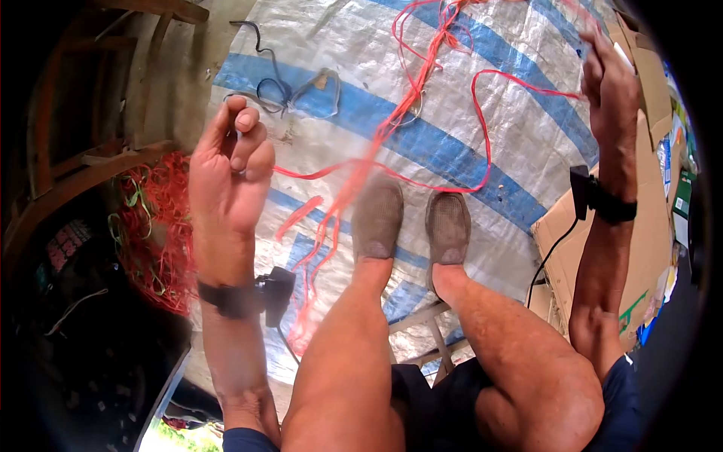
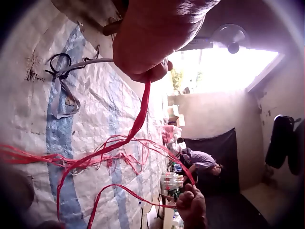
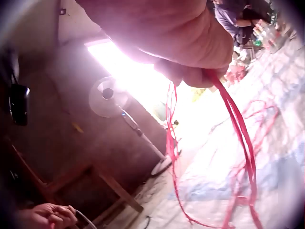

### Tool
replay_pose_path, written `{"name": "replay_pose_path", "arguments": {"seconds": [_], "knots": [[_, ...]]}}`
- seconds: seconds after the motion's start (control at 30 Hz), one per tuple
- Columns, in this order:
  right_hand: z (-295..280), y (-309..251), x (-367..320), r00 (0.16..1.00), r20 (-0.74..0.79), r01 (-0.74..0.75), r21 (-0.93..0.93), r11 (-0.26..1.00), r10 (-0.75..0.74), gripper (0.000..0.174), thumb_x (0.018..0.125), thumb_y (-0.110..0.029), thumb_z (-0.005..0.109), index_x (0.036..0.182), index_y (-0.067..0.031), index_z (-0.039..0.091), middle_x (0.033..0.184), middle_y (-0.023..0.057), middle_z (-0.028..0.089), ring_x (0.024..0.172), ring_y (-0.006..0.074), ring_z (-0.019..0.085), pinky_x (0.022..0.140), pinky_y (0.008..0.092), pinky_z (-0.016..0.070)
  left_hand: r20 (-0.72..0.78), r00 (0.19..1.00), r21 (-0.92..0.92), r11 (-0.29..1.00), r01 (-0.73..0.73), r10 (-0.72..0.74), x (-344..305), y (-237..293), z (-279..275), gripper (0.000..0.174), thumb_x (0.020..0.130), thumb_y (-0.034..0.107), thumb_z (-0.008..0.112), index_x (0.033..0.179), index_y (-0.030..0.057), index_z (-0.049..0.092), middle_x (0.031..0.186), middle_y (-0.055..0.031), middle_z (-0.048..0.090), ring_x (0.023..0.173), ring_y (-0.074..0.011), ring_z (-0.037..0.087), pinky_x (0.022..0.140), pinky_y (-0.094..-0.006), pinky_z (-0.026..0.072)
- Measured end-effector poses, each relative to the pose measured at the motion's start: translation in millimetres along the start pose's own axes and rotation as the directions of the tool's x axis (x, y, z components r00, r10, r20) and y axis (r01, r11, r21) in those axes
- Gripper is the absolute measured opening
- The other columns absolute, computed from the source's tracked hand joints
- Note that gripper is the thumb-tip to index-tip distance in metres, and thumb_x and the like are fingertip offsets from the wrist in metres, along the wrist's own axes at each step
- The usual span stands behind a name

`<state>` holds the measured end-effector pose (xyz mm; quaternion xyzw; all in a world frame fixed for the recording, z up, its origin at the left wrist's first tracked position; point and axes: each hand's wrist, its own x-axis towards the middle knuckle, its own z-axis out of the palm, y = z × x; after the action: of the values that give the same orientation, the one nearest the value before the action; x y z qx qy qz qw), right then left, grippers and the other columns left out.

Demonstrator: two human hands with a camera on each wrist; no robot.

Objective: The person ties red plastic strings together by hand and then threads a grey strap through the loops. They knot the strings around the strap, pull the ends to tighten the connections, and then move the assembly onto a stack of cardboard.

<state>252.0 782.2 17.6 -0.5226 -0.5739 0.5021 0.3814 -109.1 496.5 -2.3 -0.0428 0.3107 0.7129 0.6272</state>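
A long red plastic string (image 1: 486, 135) runs in a slack curve between the two hands. My left hand (image 1: 233, 169), raised with fingers curled, grips one end of it; in the left wrist view the red strand (image 2: 138, 124) hangs from under the fingers. My right hand (image 1: 614, 98), at the upper right, holds red strands (image 3: 238, 121), which drop in loops from its fingers in the right wrist view. Between the hands, a loose bundle of red strings (image 1: 410, 98) stretches down the tarp, partly blurred near the shoes.
A white tarp with blue stripes (image 1: 301, 83) covers the floor. A black cord (image 1: 275, 64) and a grey strap (image 1: 331, 94) lie beyond my left hand. Tangled red string (image 1: 151, 233) piles at left, flattened cardboard (image 1: 580, 233) at right. A person (image 2: 202, 160) and a fan (image 3: 108, 95) are in the background.
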Motion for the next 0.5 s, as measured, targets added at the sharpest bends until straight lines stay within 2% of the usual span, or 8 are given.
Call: {"name": "replay_pose_path", "arguments": {"seconds": [0.1, 0.2, 0.27, 0.3, 0.37, 0.4, 0.47, 0.5], "knots": [[-57, 59, -11, 0.945, -0.268, -0.215, -0.079, 0.974, 0.187, 0.034, 0.104, -0.030, 0.054, 0.113, -0.0003, 0.067, 0.062, -0.0095, 0.031, 0.048, 0.0027, 0.024, 0.047, 0.0219, 0.0192, -0.032, 0.999, 0.054, 0.998, -0.021, 0.023, 5, 2, 0, 0.024, 0.109, 0.017, 0.041, 0.111, -0.0020, 0.056, 0.088, -0.0070, 0.053, 0.056, -0.0088, 0.033, 0.047, -0.0244, 0.0293], [-137, 122, -16, 0.917, -0.356, -0.242, -0.129, 0.962, 0.183, 0.032, 0.102, -0.031, 0.056, 0.114, -0.0030, 0.067, 0.062, -0.0093, 0.035, 0.049, 0.0019, 0.025, 0.047, 0.0210, 0.0207, -0.049, 0.998, 0.099, 0.995, -0.021, 0.026, 10, 7, 0, 0.025, 0.109, 0.017, 0.041, 0.110, -0.0021, 0.056, 0.088, -0.0069, 0.053, 0.057, -0.0087, 0.034, 0.048, -0.0245, 0.0301], [-185, 156, -16, 0.922, -0.340, -0.328, -0.433, 0.840, 0.185, 0.029, 0.096, -0.030, 0.064, 0.108, -0.0057, 0.072, 0.066, -0.0048, 0.050, 0.056, 0.0071, 0.044, 0.051, 0.0257, 0.0366, -0.067, 0.997, 0.143, 0.989, -0.029, 0.039, 12, 10, 2, 0.025, 0.109, 0.017, 0.041, 0.110, -0.0022, 0.056, 0.088, -0.0068, 0.053, 0.057, -0.0088, 0.034, 0.048, -0.0245, 0.0307], [-210, 179, -13, 0.922, -0.341, -0.326, -0.429, 0.842, 0.183, 0.029, 0.096, -0.030, 0.064, 0.108, -0.0057, 0.072, 0.066, -0.0048, 0.050, 0.056, 0.0071, 0.044, 0.051, 0.0257, 0.0366, -0.092, 0.994, 0.181, 0.983, -0.033, 0.051, 12, 11, 2, 0.025, 0.109, 0.017, 0.041, 0.110, -0.0022, 0.056, 0.088, -0.0066, 0.053, 0.057, -0.0088, 0.035, 0.048, -0.0245, 0.0312], [-238, 215, -8, 0.983, -0.157, -0.180, -0.783, 0.595, 0.091, 0.034, 0.094, -0.031, 0.066, 0.116, -0.0045, 0.069, 0.080, 0.0052, 0.063, 0.074, 0.0192, 0.061, 0.067, 0.0330, 0.0496, -0.087, 0.996, 0.178, 0.984, -0.018, 0.034, 13, 12, 2, 0.025, 0.109, 0.017, 0.041, 0.110, -0.0022, 0.056, 0.087, -0.0064, 0.053, 0.058, -0.0089, 0.035, 0.049, -0.0244, 0.0316], [-229, 213, -13, 0.983, -0.157, -0.182, -0.779, 0.600, 0.095, 0.034, 0.094, -0.031, 0.066, 0.116, -0.0045, 0.069, 0.080, 0.0052, 0.063, 0.074, 0.0192, 0.061, 0.067, 0.0330, 0.0496, -0.083, 0.996, 0.172, 0.985, 0.000, 0.014, 13, 12, 2, 0.025, 0.109, 0.017, 0.041, 0.110, -0.0022, 0.056, 0.087, -0.0062, 0.053, 0.058, -0.0090, 0.035, 0.049, -0.0244, 0.0320], [-178, 189, -33, 0.920, 0.093, 0.127, -0.990, 0.067, -0.380, 0.040, 0.092, -0.028, 0.067, 0.123, -0.0025, 0.064, 0.100, 0.0152, 0.066, 0.101, 0.0301, 0.063, 0.087, 0.0378, 0.0508, -0.090, 0.996, 0.181, 0.983, 0.002, 0.014, 13, 10, 7, 0.024, 0.109, 0.017, 0.042, 0.110, -0.0021, 0.056, 0.087, -0.0058, 0.053, 0.058, -0.0090, 0.036, 0.049, -0.0243, 0.0324], [-137, 161, -42, 0.928, 0.113, 0.163, -0.980, 0.115, -0.355, 0.038, 0.093, -0.021, 0.066, 0.126, -0.0027, 0.061, 0.113, 0.0193, 0.062, 0.111, 0.0338, 0.059, 0.093, 0.0401, 0.0495, -0.077, 0.997, 0.167, 0.986, -0.009, 0.022, 14, 7, 11, 0.024, 0.109, 0.017, 0.042, 0.110, -0.0019, 0.056, 0.086, -0.0057, 0.053, 0.058, -0.0090, 0.036, 0.049, -0.0242, 0.0322]]}}
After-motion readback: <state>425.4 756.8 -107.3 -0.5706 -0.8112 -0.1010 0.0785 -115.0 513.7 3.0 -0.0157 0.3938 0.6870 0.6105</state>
